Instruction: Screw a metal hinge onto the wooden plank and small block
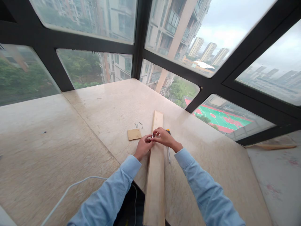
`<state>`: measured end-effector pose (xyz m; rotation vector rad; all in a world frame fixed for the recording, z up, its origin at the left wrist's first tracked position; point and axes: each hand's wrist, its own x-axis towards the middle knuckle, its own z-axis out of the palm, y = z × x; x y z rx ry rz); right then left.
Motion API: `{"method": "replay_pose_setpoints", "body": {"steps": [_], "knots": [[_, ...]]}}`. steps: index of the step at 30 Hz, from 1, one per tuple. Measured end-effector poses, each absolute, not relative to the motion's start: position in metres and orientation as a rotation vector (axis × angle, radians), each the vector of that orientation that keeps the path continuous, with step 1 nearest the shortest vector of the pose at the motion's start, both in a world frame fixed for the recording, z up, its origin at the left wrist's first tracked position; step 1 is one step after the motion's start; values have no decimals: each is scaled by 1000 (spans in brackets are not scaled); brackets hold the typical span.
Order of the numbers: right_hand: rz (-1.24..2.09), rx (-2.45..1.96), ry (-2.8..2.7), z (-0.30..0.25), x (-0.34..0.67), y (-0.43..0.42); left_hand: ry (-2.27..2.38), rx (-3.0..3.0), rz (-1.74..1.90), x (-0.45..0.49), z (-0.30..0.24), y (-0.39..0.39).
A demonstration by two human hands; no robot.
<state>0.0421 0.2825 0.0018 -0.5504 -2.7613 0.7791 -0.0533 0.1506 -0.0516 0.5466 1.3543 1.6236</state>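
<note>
A long wooden plank [156, 175] runs away from me over the near edge of the stone counter. Above its left edge, my left hand [142, 147] and my right hand [164, 138] meet at the fingertips. My right fingers pinch a small shiny screw [153, 135], held roughly upright. The left fingers are closed around a small dark piece, mostly hidden, whose kind I cannot make out. To the left lies a square tan board [134, 134] with small holes, with a few loose screws [136, 125] behind it. A screwdriver [169, 153] with a yellow-and-black handle lies right of the plank.
The pale stone counter [98, 113] reaches dark-framed windows [138, 40] at the back and right. A white cable [70, 186] curves across the front left. A small dark bit [44, 132] lies far left. A seam crosses the counter.
</note>
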Motion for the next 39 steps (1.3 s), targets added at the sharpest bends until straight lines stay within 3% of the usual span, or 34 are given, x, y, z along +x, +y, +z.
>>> {"method": "replay_pose_setpoints", "body": {"steps": [8,14,30,39], "knots": [[636,-586,-2592,7,44,273,1394,491,1605,-54,-52,151],[737,-601,-2324,17,36,265,1432,478,1588,-53,-49,151],[948,-498,-2442,-5,-10,242,1487,822,1691,-54,-45,152],[465,-802,-2663,0,-16,238,1447,768,1756,-52,-47,154]]}}
